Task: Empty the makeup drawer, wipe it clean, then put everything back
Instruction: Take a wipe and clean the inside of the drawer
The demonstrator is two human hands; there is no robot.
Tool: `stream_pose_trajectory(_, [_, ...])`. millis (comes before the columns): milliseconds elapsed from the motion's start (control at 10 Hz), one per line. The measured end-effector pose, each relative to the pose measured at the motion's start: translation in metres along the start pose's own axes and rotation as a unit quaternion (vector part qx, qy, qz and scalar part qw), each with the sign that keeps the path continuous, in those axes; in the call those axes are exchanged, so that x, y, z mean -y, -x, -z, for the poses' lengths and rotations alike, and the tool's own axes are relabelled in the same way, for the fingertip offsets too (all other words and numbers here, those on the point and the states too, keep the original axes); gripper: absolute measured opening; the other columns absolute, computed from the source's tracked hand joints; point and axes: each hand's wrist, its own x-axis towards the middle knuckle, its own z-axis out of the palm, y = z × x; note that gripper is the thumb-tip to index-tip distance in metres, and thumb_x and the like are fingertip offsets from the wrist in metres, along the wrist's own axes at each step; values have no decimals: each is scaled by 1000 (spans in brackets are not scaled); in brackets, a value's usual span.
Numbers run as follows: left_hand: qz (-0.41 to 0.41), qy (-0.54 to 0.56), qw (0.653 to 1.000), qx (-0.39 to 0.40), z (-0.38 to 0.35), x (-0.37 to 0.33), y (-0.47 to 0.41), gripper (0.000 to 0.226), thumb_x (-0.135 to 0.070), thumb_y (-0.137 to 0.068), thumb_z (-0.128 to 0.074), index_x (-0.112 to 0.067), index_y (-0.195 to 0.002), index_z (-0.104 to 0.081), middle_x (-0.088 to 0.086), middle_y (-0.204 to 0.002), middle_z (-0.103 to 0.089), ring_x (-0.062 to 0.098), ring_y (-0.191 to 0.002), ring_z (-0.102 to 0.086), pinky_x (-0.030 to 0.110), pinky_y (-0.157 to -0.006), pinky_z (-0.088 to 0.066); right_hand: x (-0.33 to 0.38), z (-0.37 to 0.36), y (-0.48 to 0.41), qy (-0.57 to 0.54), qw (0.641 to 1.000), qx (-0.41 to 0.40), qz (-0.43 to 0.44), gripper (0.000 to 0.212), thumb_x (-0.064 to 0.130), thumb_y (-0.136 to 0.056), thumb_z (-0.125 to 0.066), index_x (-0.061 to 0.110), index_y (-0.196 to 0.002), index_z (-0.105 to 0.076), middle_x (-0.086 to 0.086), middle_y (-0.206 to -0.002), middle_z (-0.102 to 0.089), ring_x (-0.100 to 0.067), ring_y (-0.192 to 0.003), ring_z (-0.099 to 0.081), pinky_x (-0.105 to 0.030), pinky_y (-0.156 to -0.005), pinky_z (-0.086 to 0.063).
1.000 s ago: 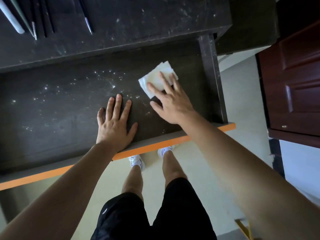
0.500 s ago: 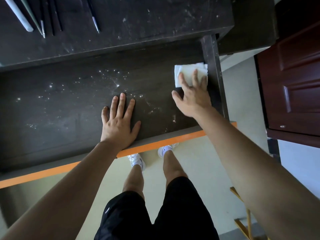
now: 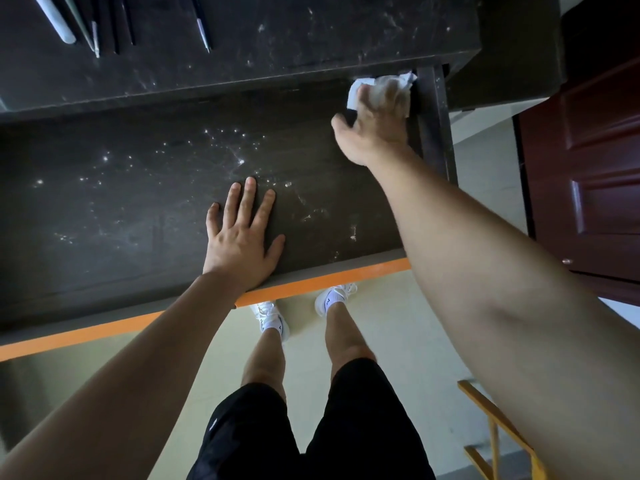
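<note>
Hands: right hand is pressing the white wipe into the back right corner of the drawer, tight against the right side wall and just under the counter edge. Its fingers lie on top of the wipe and look extended, though motion-blurred. The thumb is splayed out left, off the wipe.

Left hand is flat, palm down, fingers straight and slightly spread. It sits on the drawer floor just behind the orange front edge and grips nothing.

Delta vs earlier frames:
- 1 s ago the wipe was a flat folded square mid-right on the drawer floor.
- 0.5 s ago it was against the right wall.
- Now it is further back in the corner and bunched up, with a crumpled end sticking out past the fingertips.
- Right arm is reaching further in, so it fills more of the frame.
- Left hand has not moved.

White specks and smears remain across the middle of the drawer floor, with a few streaks near the front right.

Drawer holds only the hands and the wipe. Thin pencils or brushes lie on the counter at top left.
</note>
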Motion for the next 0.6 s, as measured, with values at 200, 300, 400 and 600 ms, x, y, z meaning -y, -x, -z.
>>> stream_pose_trajectory(200, [-3,-1,1000,-4,-2,2,2,75,-55,-91,-45,-27,-154,-16,6,-164,-4,28,-150,-3,56,-116,-12,-6,-16,41,101,975,40,192,65,49,-98,-32,36,-156,-5,-14,-164,10,-42,-150,8,-50,-122,-4])
stream_pose_trajectory(300, [-4,-9,1000,-11,-3,2,1,76,-58,-88,-37,-27,-154,-17,6,-164,-5,28,-150,-5,56,-115,-14,-29,1,22,265,954,-2,139,66,46,-100,-28,31,-157,2,-22,-163,2,-39,-151,3,-49,-122,4])
stream_pose_trajectory(400, [-3,-7,1000,-13,-4,1,1,77,-59,-87,-35,-27,-154,-17,6,-164,-5,29,-150,-6,56,-115,-14,-54,22,5,449,890,-29,72,78,42,-94,-50,19,-157,-10,-21,-163,-9,-34,-152,0,-50,-121,9])
stream_pose_trajectory(600, [-3,1,1000,-12,-4,1,3,77,-60,-86,-36,-27,-154,-18,6,-164,-5,29,-150,-6,56,-116,-14,-72,-17,57,516,855,50,-2,76,38,-90,-63,11,-153,-32,-23,-162,-1,-43,-149,9,-57,-116,14])
